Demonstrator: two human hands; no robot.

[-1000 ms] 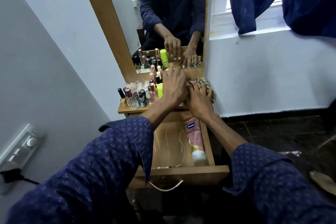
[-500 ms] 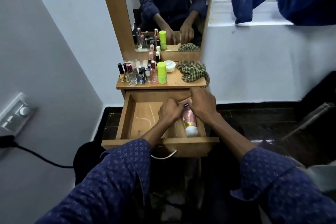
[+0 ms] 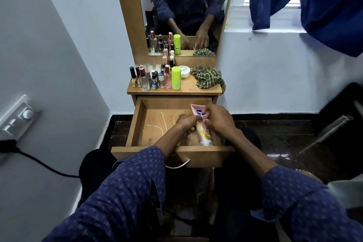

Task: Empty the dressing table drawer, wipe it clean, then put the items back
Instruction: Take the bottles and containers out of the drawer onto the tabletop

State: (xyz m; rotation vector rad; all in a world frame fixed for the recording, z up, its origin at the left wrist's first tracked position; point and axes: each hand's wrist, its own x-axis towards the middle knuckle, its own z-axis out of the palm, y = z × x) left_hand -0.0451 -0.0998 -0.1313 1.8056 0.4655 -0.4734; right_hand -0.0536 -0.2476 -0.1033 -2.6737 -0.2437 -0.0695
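The wooden drawer [image 3: 137,124] of the dressing table stands pulled out, its floor bare apart from pale streaks. A pink lotion tube [image 3: 204,133] lies along its right side, white cap toward me. My left hand [image 3: 186,124] and my right hand [image 3: 218,120] both grip the tube, left at the middle, right near the crimped end. On the table top [image 3: 188,87] stand several small bottles [image 3: 151,79], a lime green bottle [image 3: 176,77] and a white jar [image 3: 184,71]. A green checked cloth [image 3: 208,77] lies bunched at the top's right end.
A mirror [image 3: 186,10] rises behind the table top. A white wall with a switch panel [image 3: 17,116] and a black cable [image 3: 39,163] closes the left side. Blue curtains [image 3: 324,6] hang at the window on the right. The floor is dark.
Both hands came down from the table top into the drawer and took hold of the lotion tube. The view pulled back and the tube's far end is now lifted slightly.
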